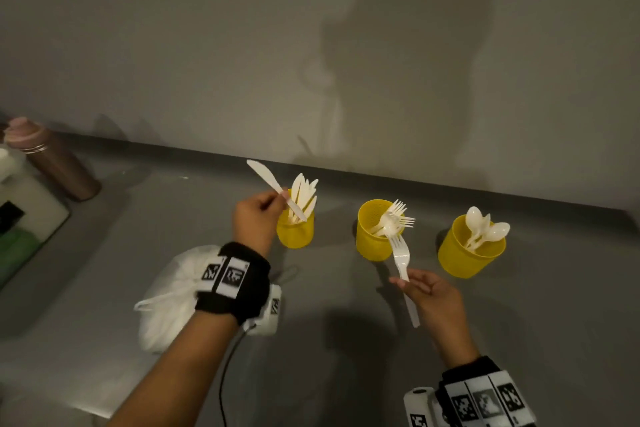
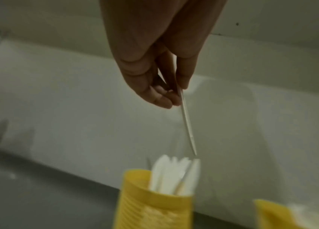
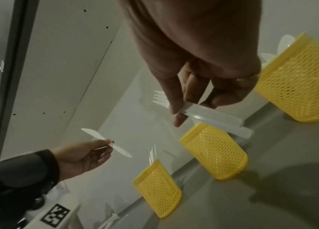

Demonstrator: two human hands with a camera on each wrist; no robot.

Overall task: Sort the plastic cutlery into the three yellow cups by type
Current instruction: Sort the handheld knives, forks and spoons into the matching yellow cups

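Plastic cutlery is nearly sorted on a grey surface (image 1: 346, 340) along a wall. Three yellow cups stand in a row. The left hand (image 1: 258, 218) pinches a white knife (image 1: 273, 188) by its middle, blade tilted up and away, handle end just above the knife cup (image 1: 295, 234) beside the fingers. That cup already holds several knives. The right hand (image 1: 427, 291) pinches a white fork (image 1: 401, 258) by its handle, prongs pointing toward the fork cup (image 1: 375, 239) just beyond the fingertips. The spoon cup (image 1: 469, 250) stands to the right of that hand, holding spoons. A white plastic bag (image 1: 169, 298) lies under the left wrist.

Likely risks: the knife handle may catch on the crowded knives and miss the rim. The fork's prongs may snag forks leaning out of the cup. Either bump could tip a light cup.
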